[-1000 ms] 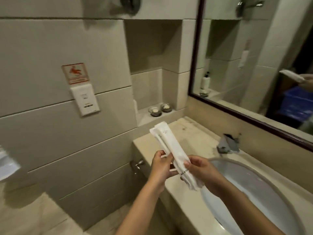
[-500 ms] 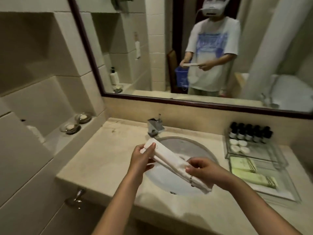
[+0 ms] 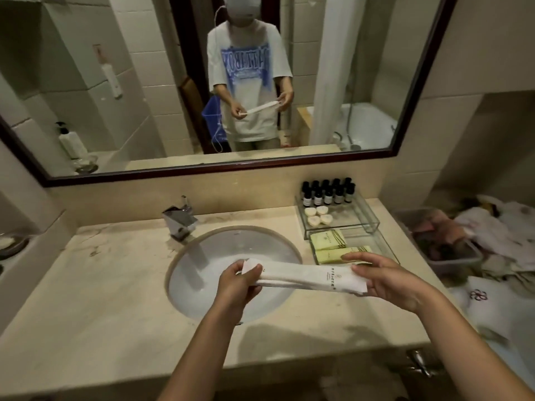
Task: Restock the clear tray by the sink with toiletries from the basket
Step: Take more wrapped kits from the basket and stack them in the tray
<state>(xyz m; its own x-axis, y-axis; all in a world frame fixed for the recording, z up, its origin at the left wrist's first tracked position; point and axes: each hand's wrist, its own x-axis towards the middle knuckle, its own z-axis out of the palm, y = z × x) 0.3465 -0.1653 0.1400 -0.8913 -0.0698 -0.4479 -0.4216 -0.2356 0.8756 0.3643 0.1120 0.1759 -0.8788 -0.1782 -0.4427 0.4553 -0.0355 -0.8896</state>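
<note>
Long white toiletry packets point(image 3: 307, 276) are held level over the right side of the sink basin point(image 3: 231, 267). My left hand point(image 3: 237, 287) grips their left end and my right hand point(image 3: 388, 282) pinches their right end. Just beyond my right hand lies the clear tray point(image 3: 376, 241) with pale green packets point(image 3: 330, 241) in its near compartment. Its far compartment point(image 3: 367, 215) holds several small dark bottles point(image 3: 328, 192) and round white soaps point(image 3: 318, 215). The blue basket point(image 3: 212, 111) shows only in the mirror, hanging at the person's arm.
A chrome faucet point(image 3: 181, 221) stands behind the basin. A plastic bin point(image 3: 443, 241) and crumpled white towels point(image 3: 509, 227) crowd the right end of the counter point(image 3: 101, 285). A small soap dish point(image 3: 11, 244) sits on the left ledge. The mirror point(image 3: 144, 82) spans the wall.
My view has swung right from the left wall to the sink and tray. The packets have turned from steeply tilted to level, with my hands now further apart at their ends.
</note>
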